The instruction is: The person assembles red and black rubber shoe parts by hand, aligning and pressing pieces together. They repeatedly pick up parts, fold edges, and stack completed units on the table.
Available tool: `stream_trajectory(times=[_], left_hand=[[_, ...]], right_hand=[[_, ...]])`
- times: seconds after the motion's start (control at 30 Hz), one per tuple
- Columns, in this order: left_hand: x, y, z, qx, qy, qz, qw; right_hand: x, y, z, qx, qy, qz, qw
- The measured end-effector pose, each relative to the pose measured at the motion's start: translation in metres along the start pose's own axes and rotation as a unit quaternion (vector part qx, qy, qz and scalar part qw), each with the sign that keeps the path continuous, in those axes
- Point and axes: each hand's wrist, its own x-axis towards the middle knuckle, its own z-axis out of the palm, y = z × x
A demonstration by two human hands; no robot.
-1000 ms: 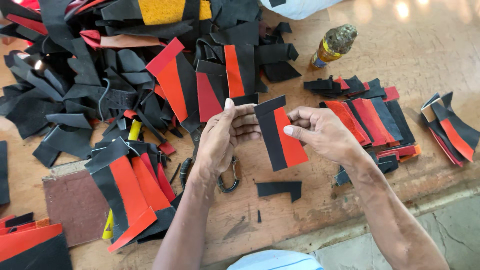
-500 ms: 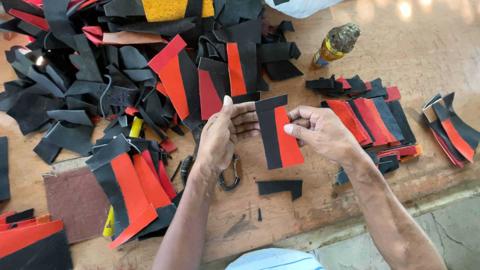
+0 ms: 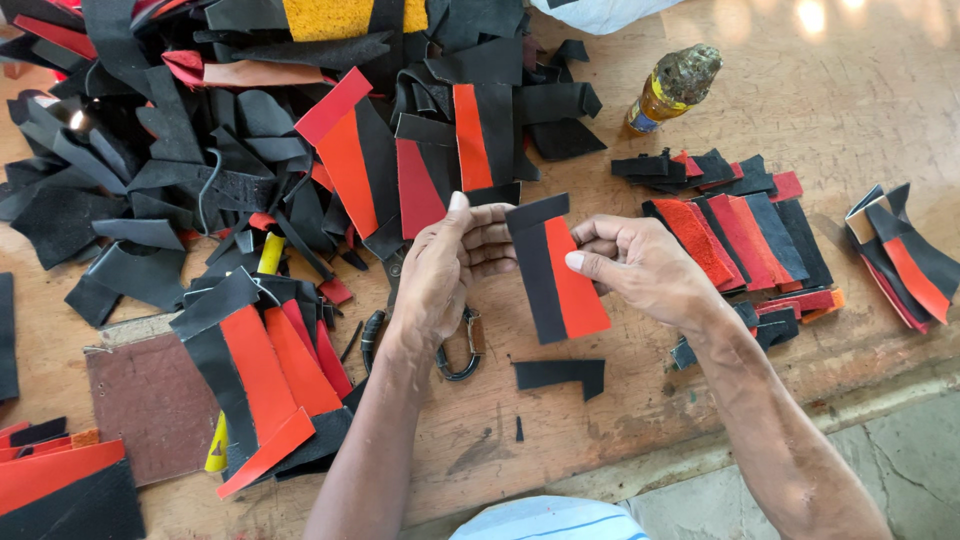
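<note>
Holding a flat black-and-red leather piece point(image 3: 556, 270), left hand point(image 3: 440, 270), right hand point(image 3: 640, 265)

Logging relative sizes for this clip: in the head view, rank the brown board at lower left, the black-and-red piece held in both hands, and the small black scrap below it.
1. brown board
2. black-and-red piece, held nearer the camera, so somewhat flattered
3. black scrap

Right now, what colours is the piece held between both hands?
Half black, half red-orange, split lengthwise: the held piece, seen clearly in the head view.
</note>
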Motion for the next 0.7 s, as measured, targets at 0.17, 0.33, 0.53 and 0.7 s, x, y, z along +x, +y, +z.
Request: stream_trajectory(times=[0.17, 0.33, 0.53, 0.7], left_hand=[[-0.008, 0.005, 0.009, 0.209, 0.009, 0.051, 0.976], [-0.014, 0.007, 0.018, 0.270, -0.029, -0.018, 0.962], [-0.012, 0.000, 0.020, 0.163, -0.037, -0.008, 0.986], [-0.006, -0.005, 0.018, 0.129, -0.041, -0.007, 0.991]], right_hand=[[-0.006, -0.010, 0.004, -0.077, -0.028, -0.012, 0.997], [-0.012, -0.016, 0.009, -0.189, -0.005, 0.007, 0.982], [-0.014, -0.024, 0.010, -0.085, 0.017, -0.031, 0.996], [-0.017, -0.031, 0.009, -0.194, 0.023, -0.043, 0.980]])
